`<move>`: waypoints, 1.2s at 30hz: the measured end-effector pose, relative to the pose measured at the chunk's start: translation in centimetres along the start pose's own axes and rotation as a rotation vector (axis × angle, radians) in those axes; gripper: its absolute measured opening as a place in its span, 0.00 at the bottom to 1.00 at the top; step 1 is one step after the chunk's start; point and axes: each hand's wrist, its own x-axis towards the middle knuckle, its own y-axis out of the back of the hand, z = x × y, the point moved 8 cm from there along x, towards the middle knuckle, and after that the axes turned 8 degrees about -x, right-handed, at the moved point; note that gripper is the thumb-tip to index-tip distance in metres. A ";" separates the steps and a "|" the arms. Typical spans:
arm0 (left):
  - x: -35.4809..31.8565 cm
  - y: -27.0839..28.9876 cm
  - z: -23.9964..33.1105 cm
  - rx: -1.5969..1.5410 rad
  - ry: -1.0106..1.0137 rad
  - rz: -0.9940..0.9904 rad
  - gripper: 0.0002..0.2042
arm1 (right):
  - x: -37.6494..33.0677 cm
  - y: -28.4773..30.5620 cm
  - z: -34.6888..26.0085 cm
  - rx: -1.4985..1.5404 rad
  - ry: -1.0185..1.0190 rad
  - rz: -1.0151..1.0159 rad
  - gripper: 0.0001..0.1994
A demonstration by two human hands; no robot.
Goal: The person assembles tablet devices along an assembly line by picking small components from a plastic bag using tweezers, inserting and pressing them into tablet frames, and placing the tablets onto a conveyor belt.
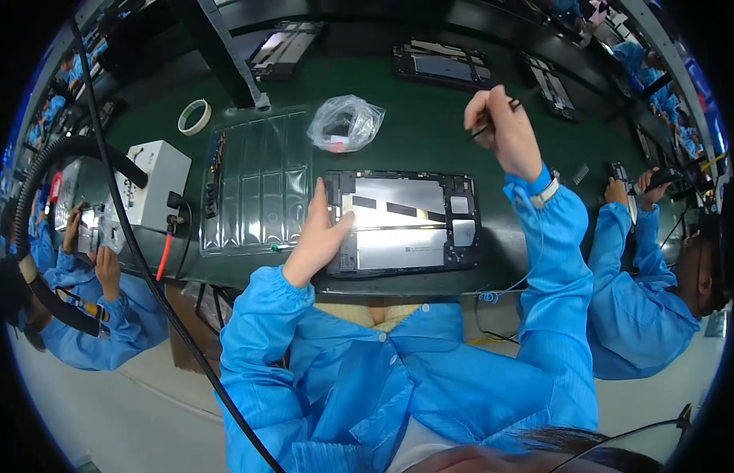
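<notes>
An opened tablet [398, 225] lies on the green bench in front of me, its silver panels, dark strips and boards showing. My left hand [315, 240] rests at its left edge, fingers stretched upward and the thumb spread over the tablet's face. Raised beyond the tablet's upper right corner, my right hand [509, 138] is closed round a thin dark tool [479, 132]. One dark end sticks out beside the fingers; its exact kind is hard to make out. A band with a coiled blue cord [489, 297] is on my right wrist.
Left of the tablet lies a clear plastic tray [260, 185] with a strip of small parts; a clear bag [345, 124], tape roll [195, 117] and white box [158, 185] are around it. More opened devices [446, 63] lie at the back. Co-workers sit either side; a black cable [130, 229] crosses the left.
</notes>
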 end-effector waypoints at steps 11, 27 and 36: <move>4.3 -2.5 7.3 1.005 -0.534 0.024 0.26 | 6.5 -12.0 6.9 -0.271 0.097 -0.320 0.12; 7.2 -1.6 3.4 1.052 -0.482 0.147 0.18 | 7.1 -12.1 12.1 -0.308 0.046 -0.091 0.09; 7.2 -1.4 3.3 1.040 -0.480 0.152 0.18 | 6.9 -12.6 12.0 -0.291 0.037 -0.167 0.09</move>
